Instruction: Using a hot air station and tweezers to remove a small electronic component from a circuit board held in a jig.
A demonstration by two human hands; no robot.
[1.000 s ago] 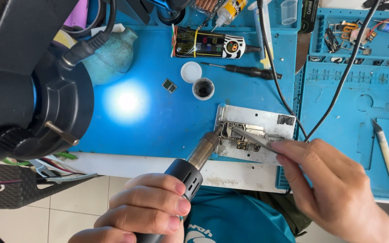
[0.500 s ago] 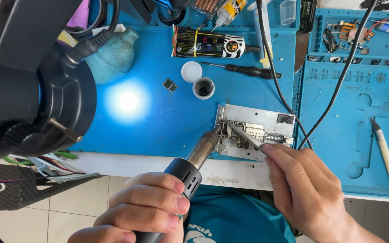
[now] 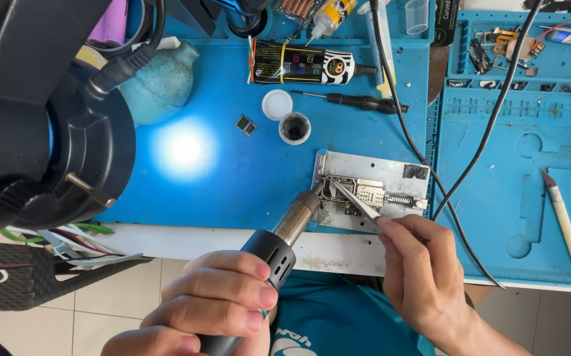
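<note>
Two hands: left (image 3: 209, 303) grips hot-air gun (image 3: 279, 240), right (image 3: 424, 270) holds tweezers (image 3: 358, 203)

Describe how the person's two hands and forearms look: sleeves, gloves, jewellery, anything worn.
Both are bare: the left hand and the right hand wear no gloves, and no rings or watch show. No sleeve reaches either wrist. The fingernails are short and plain. Only a teal printed shirt shows below them.
</note>
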